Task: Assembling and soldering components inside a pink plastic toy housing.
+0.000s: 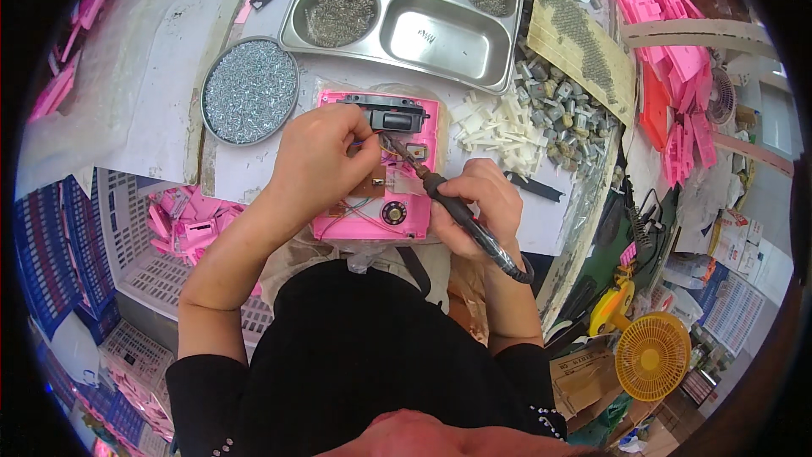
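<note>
In the head view, we have a pink casing (416, 199) before us at the table (161, 101), the fingers of our right hand (491, 203) wrapped around a black-handled soldering iron (461, 213), its tip near the wires (391, 148) inside. The fingers of our left hand (321, 152) curl close by; whether they pinch a wire, we cannot tell. A steel tray (444, 42) lies beyond.

Left grip (326, 151) in fingertip pinch, right grip (497, 200) firmly curled
</note>
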A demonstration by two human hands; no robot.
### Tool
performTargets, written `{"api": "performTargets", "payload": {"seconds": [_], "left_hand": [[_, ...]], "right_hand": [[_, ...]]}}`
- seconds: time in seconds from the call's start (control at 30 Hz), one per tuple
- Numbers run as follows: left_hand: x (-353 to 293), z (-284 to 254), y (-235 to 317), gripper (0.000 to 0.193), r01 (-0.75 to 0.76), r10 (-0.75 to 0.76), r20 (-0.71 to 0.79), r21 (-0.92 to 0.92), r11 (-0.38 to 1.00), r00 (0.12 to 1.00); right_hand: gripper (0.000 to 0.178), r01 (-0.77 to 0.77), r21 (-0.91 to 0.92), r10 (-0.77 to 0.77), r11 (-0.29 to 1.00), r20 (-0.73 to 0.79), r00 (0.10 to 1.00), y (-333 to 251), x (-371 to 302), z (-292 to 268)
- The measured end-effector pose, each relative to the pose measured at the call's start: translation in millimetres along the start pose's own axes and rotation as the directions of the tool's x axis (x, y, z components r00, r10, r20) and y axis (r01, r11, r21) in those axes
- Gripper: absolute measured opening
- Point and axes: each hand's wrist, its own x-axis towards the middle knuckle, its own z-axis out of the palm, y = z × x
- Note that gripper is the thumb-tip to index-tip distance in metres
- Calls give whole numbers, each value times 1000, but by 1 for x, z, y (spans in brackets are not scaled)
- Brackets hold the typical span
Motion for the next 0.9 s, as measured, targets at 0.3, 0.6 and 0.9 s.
{"api": "performTargets", "payload": {"seconds": [0.3, 0.6, 0.9], "left_hand": [[-2, 0, 5, 15, 47, -49, 32, 55, 997, 998], [-6, 6, 0, 14, -2, 3, -37, 37, 999, 999], [-6, 7, 3, 14, -1, 4, -69, 43, 999, 998]], "right_hand": [[30, 7, 10, -7, 1000, -23, 1000, 2, 1, 3], [30, 15, 14, -15, 1000, -23, 1000, 3, 1, 2], [31, 30, 14, -29, 999, -39, 999, 1, -3, -1]]}}
